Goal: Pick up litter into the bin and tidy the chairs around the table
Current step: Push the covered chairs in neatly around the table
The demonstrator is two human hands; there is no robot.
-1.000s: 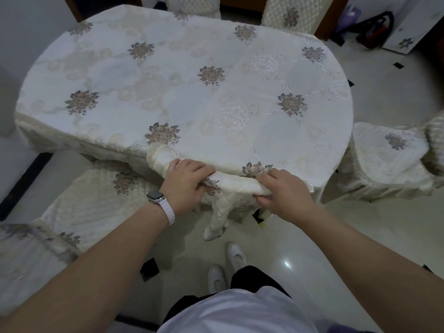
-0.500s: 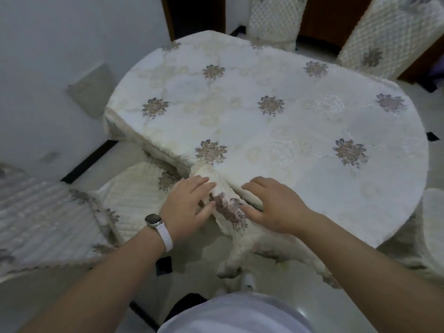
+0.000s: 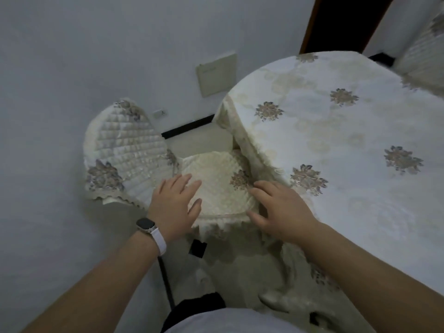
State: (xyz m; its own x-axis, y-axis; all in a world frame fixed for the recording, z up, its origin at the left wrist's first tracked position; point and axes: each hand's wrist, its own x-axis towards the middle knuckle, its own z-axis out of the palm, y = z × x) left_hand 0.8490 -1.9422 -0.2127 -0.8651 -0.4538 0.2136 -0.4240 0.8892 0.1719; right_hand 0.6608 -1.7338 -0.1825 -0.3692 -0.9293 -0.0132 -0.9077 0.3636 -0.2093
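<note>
head view, looking steeply down, close

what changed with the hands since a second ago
The left hand and right hand let go of the tablecloth edge they had gripped and moved left, now open over the quilted chair seat. The tablecloth otherwise stayed in place.

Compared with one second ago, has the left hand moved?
Yes. The left hand has gone from the edge of the table and is now open over the chair seat, to the left of it.
</note>
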